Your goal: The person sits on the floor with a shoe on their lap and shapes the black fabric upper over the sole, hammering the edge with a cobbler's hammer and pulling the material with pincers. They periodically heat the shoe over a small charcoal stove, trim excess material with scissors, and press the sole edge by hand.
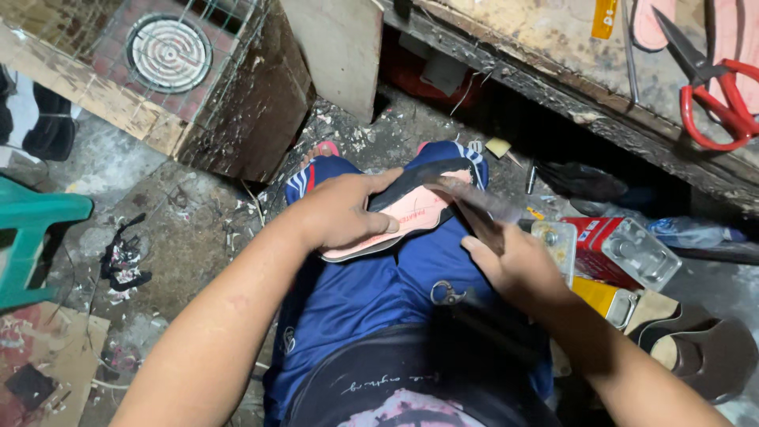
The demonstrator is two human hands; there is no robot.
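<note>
I sit with a pink shoe insole (411, 215) with a dark edge resting over my knees, above blue shorts (371, 292). My left hand (340, 212) lies on the insole and grips it from above. My right hand (518, 265) holds a blurred, dark brush-like tool (474, 202) whose tip touches the insole's upper right end. What exactly the tool is I cannot tell because of motion blur.
Red and yellow metal cans (624, 253) stand at my right knee, with a dark shoe sole (700, 348) beside them. Red-handled scissors (715, 91) lie on the workbench (553, 47) at upper right. A wire-mesh box with a round heater coil (168, 51) stands upper left; a green stool (32, 237) is at left.
</note>
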